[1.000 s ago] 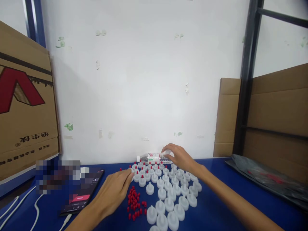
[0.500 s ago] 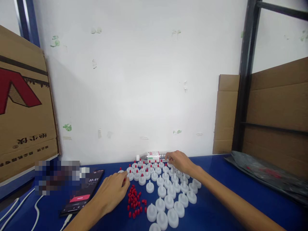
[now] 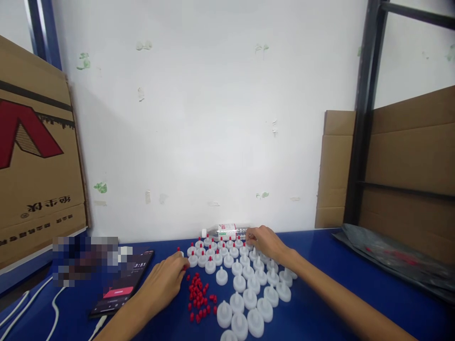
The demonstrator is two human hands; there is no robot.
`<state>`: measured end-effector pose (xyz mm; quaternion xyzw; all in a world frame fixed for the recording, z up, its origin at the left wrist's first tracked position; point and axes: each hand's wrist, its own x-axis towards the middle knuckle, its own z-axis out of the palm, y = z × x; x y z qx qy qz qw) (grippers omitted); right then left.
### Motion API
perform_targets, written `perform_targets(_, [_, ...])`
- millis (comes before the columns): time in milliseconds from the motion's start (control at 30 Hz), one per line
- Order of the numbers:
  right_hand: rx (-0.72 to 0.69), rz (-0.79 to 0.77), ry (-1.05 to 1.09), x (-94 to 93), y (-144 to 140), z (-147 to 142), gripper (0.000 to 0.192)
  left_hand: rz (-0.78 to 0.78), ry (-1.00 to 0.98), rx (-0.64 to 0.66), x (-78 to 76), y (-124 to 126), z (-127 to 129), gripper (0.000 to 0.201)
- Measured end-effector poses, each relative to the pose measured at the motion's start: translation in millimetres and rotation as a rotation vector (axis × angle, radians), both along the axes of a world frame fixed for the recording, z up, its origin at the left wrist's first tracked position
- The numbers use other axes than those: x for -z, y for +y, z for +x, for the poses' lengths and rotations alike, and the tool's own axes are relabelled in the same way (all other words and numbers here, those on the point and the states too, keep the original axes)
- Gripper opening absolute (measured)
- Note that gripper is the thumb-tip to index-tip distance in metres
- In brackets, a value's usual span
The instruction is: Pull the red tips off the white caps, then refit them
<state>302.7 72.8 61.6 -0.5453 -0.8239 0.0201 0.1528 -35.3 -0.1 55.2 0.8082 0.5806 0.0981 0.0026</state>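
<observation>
My left hand [image 3: 167, 277] is closed, a small red cap [image 3: 185, 268] pinched at its fingertips, just left of the loose pile of red caps [image 3: 198, 296]. At the back of the group of white nozzle lids, my right hand [image 3: 267, 242] has its fingers bent together over a white lid [image 3: 250, 246]. Whatever lies between those fingertips is hidden. Several lids at the back left, such as this lid [image 3: 210, 266], carry red tips. Bare nozzles top the lids in front and to the right, including this white lid [image 3: 239, 326].
A clear bottle [image 3: 227, 231] lies along the wall behind the lids. On the left are a phone [image 3: 122, 284], white cables [image 3: 53, 308] and a large carton [image 3: 39, 180]. A grey plastic bag [image 3: 391, 255] rests on the blue table [image 3: 313, 312] at right.
My left fingers have shifted slightly, and the red cap at their tips shows more clearly. The right hand has moved a little right and down, still over the back lids.
</observation>
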Motion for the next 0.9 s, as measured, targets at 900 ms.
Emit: perform_targets(900, [-0.36, 0.315, -0.065, -33.4, -44, -39, 0.054, 0.211, -0.241, 0.143, -19.3, -23, 23, 0.033])
